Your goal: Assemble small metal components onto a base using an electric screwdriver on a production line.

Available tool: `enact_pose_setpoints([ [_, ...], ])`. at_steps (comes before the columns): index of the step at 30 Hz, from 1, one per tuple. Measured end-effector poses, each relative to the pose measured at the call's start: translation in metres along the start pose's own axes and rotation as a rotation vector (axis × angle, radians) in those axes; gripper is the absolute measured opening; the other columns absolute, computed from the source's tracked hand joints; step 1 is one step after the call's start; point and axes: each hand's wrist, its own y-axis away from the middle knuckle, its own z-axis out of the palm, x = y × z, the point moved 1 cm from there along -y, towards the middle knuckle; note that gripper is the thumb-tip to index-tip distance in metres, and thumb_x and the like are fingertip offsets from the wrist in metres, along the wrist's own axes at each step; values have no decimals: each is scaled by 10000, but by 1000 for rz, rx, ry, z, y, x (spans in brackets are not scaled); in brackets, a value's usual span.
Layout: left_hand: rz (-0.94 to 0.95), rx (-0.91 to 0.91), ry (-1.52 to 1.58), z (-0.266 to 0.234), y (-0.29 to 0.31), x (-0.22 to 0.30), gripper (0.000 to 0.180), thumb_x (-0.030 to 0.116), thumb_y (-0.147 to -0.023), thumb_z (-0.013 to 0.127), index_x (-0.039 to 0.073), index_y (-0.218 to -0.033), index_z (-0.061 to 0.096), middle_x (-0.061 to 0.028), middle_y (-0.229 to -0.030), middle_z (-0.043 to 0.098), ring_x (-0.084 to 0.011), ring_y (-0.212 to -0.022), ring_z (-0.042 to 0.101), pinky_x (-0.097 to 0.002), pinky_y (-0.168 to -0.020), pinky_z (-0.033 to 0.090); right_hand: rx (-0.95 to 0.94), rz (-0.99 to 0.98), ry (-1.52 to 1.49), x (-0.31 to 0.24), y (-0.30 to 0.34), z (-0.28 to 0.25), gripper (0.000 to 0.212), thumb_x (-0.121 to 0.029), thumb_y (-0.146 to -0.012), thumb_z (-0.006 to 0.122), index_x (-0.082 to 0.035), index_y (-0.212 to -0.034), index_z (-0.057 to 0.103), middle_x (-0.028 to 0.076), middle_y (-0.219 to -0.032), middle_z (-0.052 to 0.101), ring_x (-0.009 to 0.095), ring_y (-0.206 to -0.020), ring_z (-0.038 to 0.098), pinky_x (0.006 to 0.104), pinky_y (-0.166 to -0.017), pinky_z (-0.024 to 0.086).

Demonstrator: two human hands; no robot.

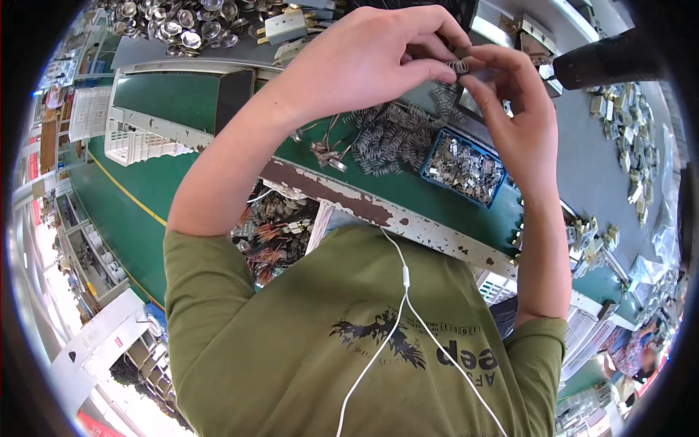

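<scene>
A small metal coil spring [458,67] is held up between my two hands above the bench. My left hand [397,54] pinches it between thumb and fingers. From the other side my right hand [513,102] has its thumb and forefinger drawn together at the spring's end, with its other fingers curled. Whether the right fingertips hold another small part cannot be made out. Below my hands lies a heap of loose coil springs [393,138] on the green bench top. Beside the heap, under my right wrist, stands a blue tray [424,172] full of small shiny metal pieces.
Shiny round metal cups [191,38] and a white block-shaped part [285,26] lie at the far left. A black cylinder [608,62] juts in at far right, near many small metal assemblies [630,138]. The bench's chipped edge [364,204] runs before me; a white earphone cable [405,277] hangs down my shirt.
</scene>
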Motion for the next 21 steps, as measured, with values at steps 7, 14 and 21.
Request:
enact_pose_setpoints([
  [7,-464,-195,492,-9,-10,2,247,117,-972,688,22,-1188,615,-147,-1025,774,-265,-930,770,-337,-804,588,38,39,-144,7,3,2,176,-92,-916,760,-38,-1055,667,-24,-811,611,49,-681,487,221,-606,412],
  [14,-183,-94,272,-14,3,6,157,85,-944,653,56,-1094,689,-111,-956,741,-256,-879,732,-355,-778,569,36,17,276,3,4,-1,250,-72,-927,743,-47,-1155,644,16,-989,662,104,-813,571,271,-702,456],
  [21,-330,-763,-99,-26,69,23,143,162,-845,658,71,-895,755,-148,-846,684,-346,-830,689,-474,-743,556,-259,-415,291,-15,29,43,246,-12,-808,761,-48,-1048,722,94,-1123,720,288,-924,683,393,-835,545],
])
